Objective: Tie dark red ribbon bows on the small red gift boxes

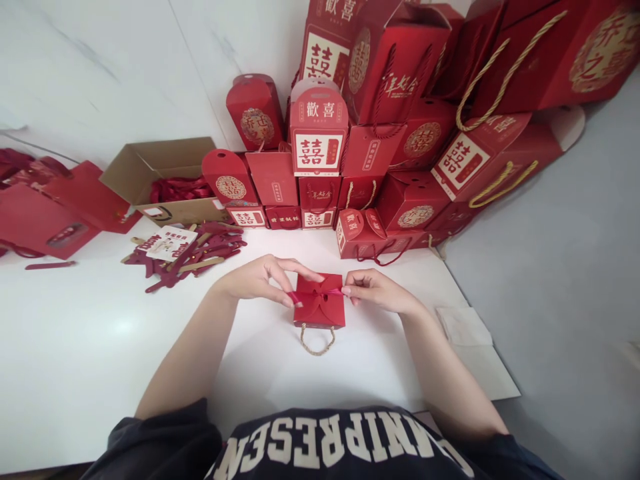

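Observation:
A small red gift box (320, 308) with scalloped closing flaps and a tan rope handle (317, 345) lies on the white table (90, 347) in front of me. A thin red ribbon (325, 292) runs across its top. My left hand (260, 279) pinches the ribbon's left end at the box's left edge, fingers closed. My right hand (376, 289) pinches the ribbon's right end at the box's right edge. Both hands sit level with the box top.
Stacked red gift boxes and bags (390, 133) crowd the table's back right. An open cardboard carton (165, 175) with red ribbons stands at back left. Loose dark red strips (195, 253) lie in front of it, flat red bags (45, 213) at far left, white paper (463, 325) at right.

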Motion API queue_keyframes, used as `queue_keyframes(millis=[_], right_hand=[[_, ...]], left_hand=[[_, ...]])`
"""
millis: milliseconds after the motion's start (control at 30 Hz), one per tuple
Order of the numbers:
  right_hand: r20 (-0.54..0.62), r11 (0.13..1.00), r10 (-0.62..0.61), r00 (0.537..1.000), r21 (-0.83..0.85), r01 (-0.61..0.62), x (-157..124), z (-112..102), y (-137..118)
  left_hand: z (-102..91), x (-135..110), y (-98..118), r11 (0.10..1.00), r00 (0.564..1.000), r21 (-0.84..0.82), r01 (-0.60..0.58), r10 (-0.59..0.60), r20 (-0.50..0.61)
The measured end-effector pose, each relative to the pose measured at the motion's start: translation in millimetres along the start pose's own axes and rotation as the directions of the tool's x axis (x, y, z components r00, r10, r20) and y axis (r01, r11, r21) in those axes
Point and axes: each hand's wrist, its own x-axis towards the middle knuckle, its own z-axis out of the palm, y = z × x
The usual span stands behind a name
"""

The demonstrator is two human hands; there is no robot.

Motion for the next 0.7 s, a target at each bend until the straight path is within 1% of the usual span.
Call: queue_keyframes(millis=[67, 167, 300, 467, 567, 700], right_hand=[[0.002, 1.000, 0.005, 1.000, 0.011, -0.005, 1.1, 0.7, 1.3], [0.011, 1.000, 0.004, 1.000, 0.021, -0.004, 2.2, 1.2, 3.3], [0.010, 1.000, 0.003, 1.000, 0.024, -0.003, 2.7, 1.1, 4.5], [0.006, 1.000, 0.004, 1.000, 0.031, -0.004, 2.2, 1.1, 3.9], [0.009, 0.999, -0.002, 1.000, 0.037, 0.002, 2.3, 1.7, 3.8], [0.002, 1.000, 0.003, 1.000, 0.027, -0.003, 1.8, 1.2, 2.7]], left_hand=[[9.9, 8.7, -5.1, 0.999, 0.997, -0.039, -0.037, 0.034, -0.062], [22.0, 18.5, -12.9, 0.996, 0.988, -0.079, -0.046, 0.033, -0.153], [30.5, 23.5, -18.8, 0.991, 0.973, -0.121, -0.051, 0.022, -0.229], [35.2, 25.7, -21.1, 0.992, 0.974, -0.122, -0.019, -0.009, -0.228], [35.7, 26.9, -20.0, 0.998, 0.980, -0.056, 0.015, -0.025, -0.199], [33.9, 27.6, -20.9, 0.996, 0.973, 0.037, 0.081, -0.071, -0.220]])
